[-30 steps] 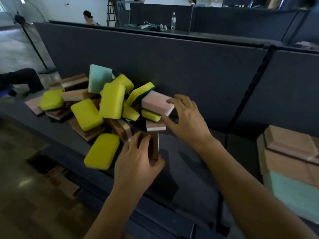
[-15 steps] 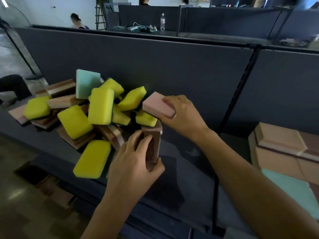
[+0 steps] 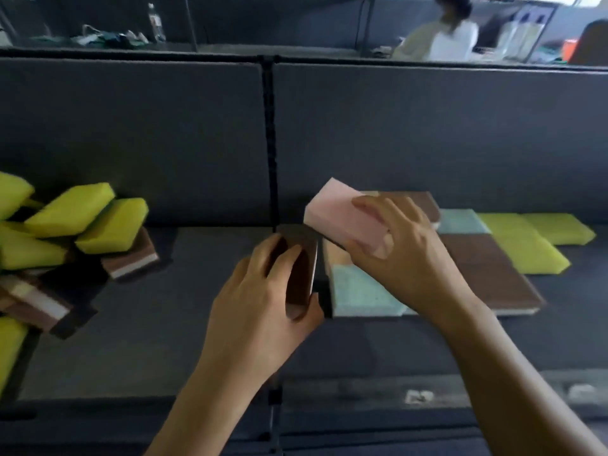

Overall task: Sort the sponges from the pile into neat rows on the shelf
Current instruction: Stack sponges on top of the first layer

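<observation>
Holding a pink sponge [image 3: 342,218] in curled fingers, the right hand [image 3: 404,258] is over the rows [image 3: 487,271] of teal, brown and yellow sponges laid flat on the grey shelf [image 3: 148,324]. Just beside it, the left hand [image 3: 263,301] grips a brown sponge [image 3: 301,258] held on edge. Half a second ago both hands were at the pile [image 3: 82,218], now well to their left.

Partition [image 3: 131,133]: two grey panels are standing upright across the view, meeting at a black post [image 3: 270,143].
Bottle [image 3: 155,19]: is standing on the far surface [image 3: 263,49], beside blurred clutter [image 3: 108,37].
Person [image 3: 441,37]: wearing white, is showing blurred beyond the partition, upper right.
</observation>
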`<action>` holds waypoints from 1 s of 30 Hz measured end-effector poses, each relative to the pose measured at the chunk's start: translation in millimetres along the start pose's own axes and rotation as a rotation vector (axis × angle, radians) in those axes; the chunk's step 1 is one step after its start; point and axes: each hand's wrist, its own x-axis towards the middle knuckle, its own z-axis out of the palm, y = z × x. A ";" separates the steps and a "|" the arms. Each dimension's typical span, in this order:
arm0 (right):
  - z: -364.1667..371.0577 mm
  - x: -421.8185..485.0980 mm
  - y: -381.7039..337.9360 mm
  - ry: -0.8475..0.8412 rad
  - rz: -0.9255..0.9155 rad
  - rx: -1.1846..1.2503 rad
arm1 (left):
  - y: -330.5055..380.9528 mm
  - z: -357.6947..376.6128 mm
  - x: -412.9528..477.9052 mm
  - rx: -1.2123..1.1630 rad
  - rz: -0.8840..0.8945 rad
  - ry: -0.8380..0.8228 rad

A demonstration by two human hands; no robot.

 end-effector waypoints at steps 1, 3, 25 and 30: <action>-9.1 -6.3 10.3 0.011 0.019 -0.012 | 10.7 6.7 3.3 -0.004 0.022 -0.017; -24.6 -18.5 28.6 0.015 0.066 -0.024 | 30.7 19.0 9.8 -0.010 0.063 -0.043; -103.5 -49.3 166.1 -0.046 0.036 0.002 | 127.8 87.0 55.5 0.178 0.019 -0.218; -111.6 -43.5 185.5 -0.096 -0.061 0.033 | 145.0 86.2 63.5 0.235 0.000 -0.235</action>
